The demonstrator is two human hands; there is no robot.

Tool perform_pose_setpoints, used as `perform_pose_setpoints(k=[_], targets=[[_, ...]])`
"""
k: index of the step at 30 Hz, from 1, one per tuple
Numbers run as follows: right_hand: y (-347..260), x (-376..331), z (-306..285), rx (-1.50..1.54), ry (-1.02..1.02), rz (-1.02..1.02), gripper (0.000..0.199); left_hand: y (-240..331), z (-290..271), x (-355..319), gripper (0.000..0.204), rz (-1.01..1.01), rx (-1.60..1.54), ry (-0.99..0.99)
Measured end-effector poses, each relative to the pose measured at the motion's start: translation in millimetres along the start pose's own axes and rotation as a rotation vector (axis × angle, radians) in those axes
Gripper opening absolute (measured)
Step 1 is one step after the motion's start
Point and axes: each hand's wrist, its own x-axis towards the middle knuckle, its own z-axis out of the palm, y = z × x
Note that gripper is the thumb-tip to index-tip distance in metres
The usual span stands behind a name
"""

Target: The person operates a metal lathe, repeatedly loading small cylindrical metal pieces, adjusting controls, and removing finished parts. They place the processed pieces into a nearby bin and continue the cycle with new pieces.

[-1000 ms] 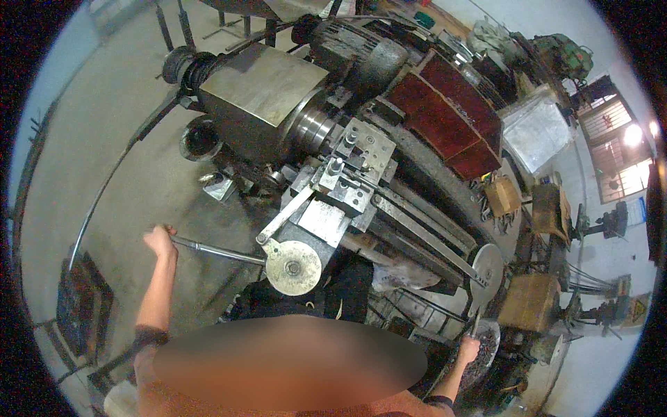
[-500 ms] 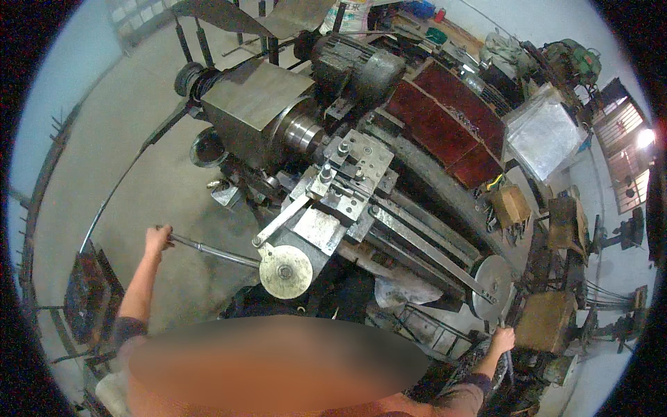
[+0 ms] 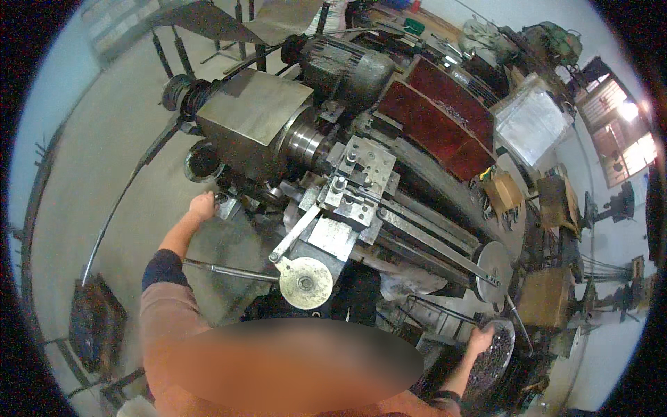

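Beside a small metal tray [image 3: 230, 208] below the lathe's headstock, my left hand [image 3: 203, 206] has its fingers drawn together. Whatever lies between them is too small to make out. My right hand [image 3: 480, 339] is at the left side of a round pan [image 3: 513, 340] filled with small dark metal pieces [image 3: 492, 356], its fingers curled and partly hidden. A long lever [image 3: 229, 270] runs left from a round plate [image 3: 306, 283] on the lathe's slide. Another handle rod [image 3: 520, 324] hangs under the disc [image 3: 494, 272] at the right. Neither hand touches these levers.
The lathe's headstock [image 3: 256, 104], tool block [image 3: 361, 170] and motor [image 3: 347, 68] stand ahead of me. Behind the bed is a dark red divided tray [image 3: 438, 128]. Cardboard boxes [image 3: 545, 299] stand at the right. A dark box-shaped block [image 3: 97, 323] is on the left.
My left hand has let go of the long lever and moved up and right to the small tray. My right hand has left the handle rod and moved left to the pan.
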Motion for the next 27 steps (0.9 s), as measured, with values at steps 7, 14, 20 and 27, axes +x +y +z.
perform_pose_setpoints(k=[7, 14, 20, 27], targets=[[-13, -53, -23, 0.137, -0.113, 0.046, 0.035, 18, 63, 35, 0.029, -0.179, -0.423, -0.027], [-88, -14, -79, 0.356, 0.022, -0.126, 0.027, 7, 50, 18, 0.029, -0.089, -0.159, -0.071], [-242, 3, -135, 0.594, 0.078, -0.677, 0.032, 1, 26, 12, 0.029, 0.006, -0.118, -0.102], [-473, -68, -175, 0.895, -0.284, -1.279, 0.034, -24, -82, -40, 0.028, 0.166, -0.278, 0.050]])
